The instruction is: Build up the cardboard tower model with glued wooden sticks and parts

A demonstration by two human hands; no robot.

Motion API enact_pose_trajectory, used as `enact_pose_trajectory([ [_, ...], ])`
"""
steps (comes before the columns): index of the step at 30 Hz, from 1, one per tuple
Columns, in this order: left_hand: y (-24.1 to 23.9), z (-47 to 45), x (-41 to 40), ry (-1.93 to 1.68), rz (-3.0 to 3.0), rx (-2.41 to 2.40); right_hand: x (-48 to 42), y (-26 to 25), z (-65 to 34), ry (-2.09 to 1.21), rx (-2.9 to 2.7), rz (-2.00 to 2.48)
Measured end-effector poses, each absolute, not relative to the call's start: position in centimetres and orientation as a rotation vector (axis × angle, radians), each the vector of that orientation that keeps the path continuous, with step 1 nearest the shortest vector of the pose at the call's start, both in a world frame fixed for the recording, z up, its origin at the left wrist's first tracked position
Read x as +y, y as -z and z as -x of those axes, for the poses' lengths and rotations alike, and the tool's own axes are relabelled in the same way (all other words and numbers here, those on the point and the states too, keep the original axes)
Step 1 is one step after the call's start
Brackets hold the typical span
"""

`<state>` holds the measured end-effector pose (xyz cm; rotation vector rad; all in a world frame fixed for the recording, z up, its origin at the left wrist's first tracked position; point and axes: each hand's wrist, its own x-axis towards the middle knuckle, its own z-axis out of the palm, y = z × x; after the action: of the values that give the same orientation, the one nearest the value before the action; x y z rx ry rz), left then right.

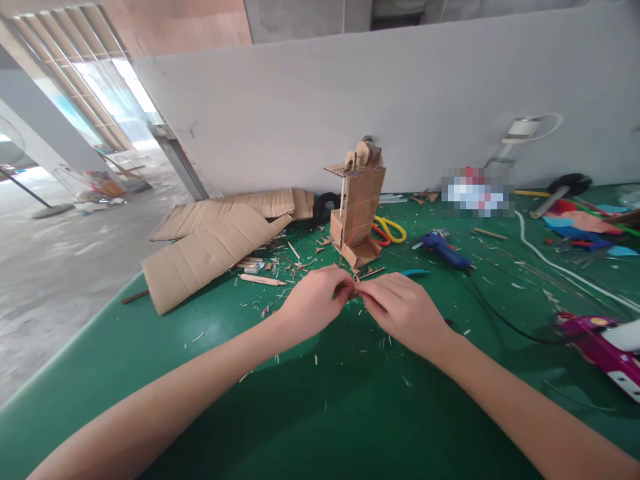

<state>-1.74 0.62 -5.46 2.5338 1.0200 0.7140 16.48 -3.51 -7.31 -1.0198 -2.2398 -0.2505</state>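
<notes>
My left hand (pixel 314 301) and my right hand (pixel 406 311) meet over the green table, each closed in a pinch with the fingertips almost touching. Whatever small piece sits between them is mostly hidden by the fingers. Just beyond stands an upright cardboard model (pixel 364 203), a tall box with a small ledge at its foot and round cardboard pieces on top. A thin orange strand runs down its front towards my hands. Behind the model, scissors with a yellow and red handle (pixel 395 231) lie on the table.
Cardboard sheets (pixel 200 257) and a wooden pencil-like stick (pixel 262 279) lie to the left among scraps. At right are a blue glue gun (pixel 445 250), its black cord, a purple power strip (pixel 607 353) and coloured scraps (pixel 583 230). A white panel (pixel 280 120) borders the table's back.
</notes>
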Motion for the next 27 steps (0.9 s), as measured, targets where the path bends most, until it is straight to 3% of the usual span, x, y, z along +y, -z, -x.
enact_pose_trajectory([
  [6,5.8,1.7,0.5,-0.650,-2.531,1.089,-3.3,7.6,-16.0,0.262,-2.287,1.106],
  [12,4.7,2.3,2.0,-0.904,-2.346,1.045,-3.0,7.7,-16.0,0.215,-2.281,1.115],
  [15,3.8,3.1,3.2,-0.970,-1.893,1.079,-3.0,7.6,-16.3,0.143,-2.215,1.127],
  [21,2.7,4.3,5.0,-1.172,-0.926,0.668,-3.1,7.7,-16.4,-0.168,-1.993,1.229],
  [27,3.9,3.6,3.9,-1.016,-1.367,0.752,-2.9,7.5,-16.6,-0.443,-1.669,1.275],
])
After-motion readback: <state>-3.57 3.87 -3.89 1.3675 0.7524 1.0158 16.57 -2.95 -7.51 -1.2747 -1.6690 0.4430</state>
